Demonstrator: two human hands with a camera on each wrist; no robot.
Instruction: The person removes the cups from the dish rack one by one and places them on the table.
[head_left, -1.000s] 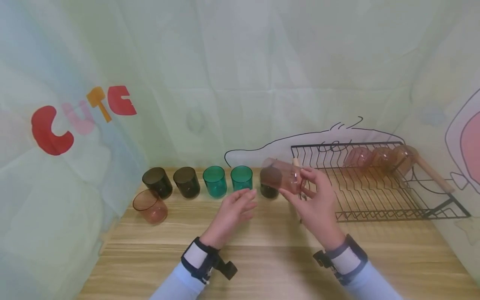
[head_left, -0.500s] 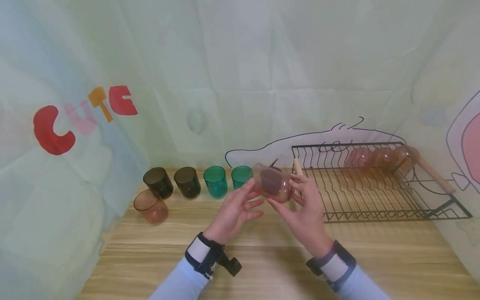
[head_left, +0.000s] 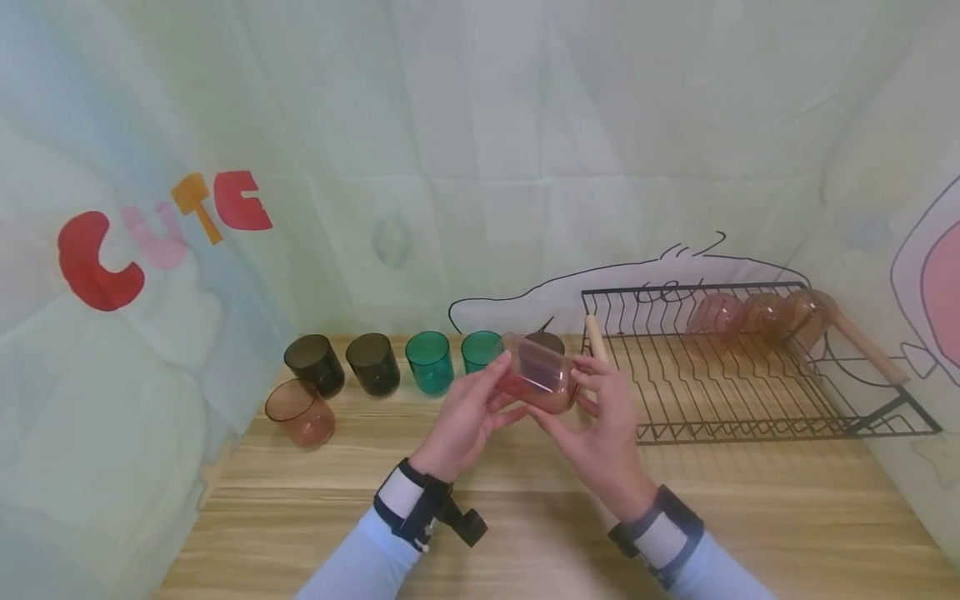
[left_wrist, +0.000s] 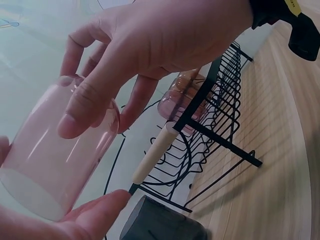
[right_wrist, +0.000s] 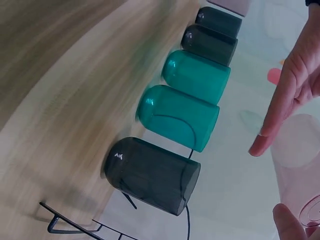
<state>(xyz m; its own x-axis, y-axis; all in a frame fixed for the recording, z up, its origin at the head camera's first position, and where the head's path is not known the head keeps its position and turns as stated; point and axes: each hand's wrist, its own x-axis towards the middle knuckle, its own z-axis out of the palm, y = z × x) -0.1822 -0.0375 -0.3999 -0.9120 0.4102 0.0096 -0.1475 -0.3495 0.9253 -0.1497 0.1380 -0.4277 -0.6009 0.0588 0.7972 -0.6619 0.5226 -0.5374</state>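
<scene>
A pink glass tumbler (head_left: 536,375) is held tilted above the table, its open end toward the left. My left hand (head_left: 467,417) holds it by the rim end; in the left wrist view that hand's thumb (left_wrist: 102,210) lies along the underside. At the base end, the fingers and thumb of my right hand (head_left: 600,425) grip it, also seen in the left wrist view. Behind the hands stands a dark grey tumbler (right_wrist: 152,175), partly hidden in the head view. Two green tumblers (head_left: 430,364) are to its left.
Two dark tumblers (head_left: 373,367) and another pink tumbler (head_left: 302,414) stand at the left. At right, a black wire dish rack (head_left: 720,375) with wooden handles holds several upside-down pinkish and amber glasses (head_left: 720,317). A fabric backdrop (head_left: 480,167) hangs behind the table.
My right hand has brought the pink tumbler left and slightly down, away from the rack side. My left hand has moved right to meet it and now holds its rim end.
</scene>
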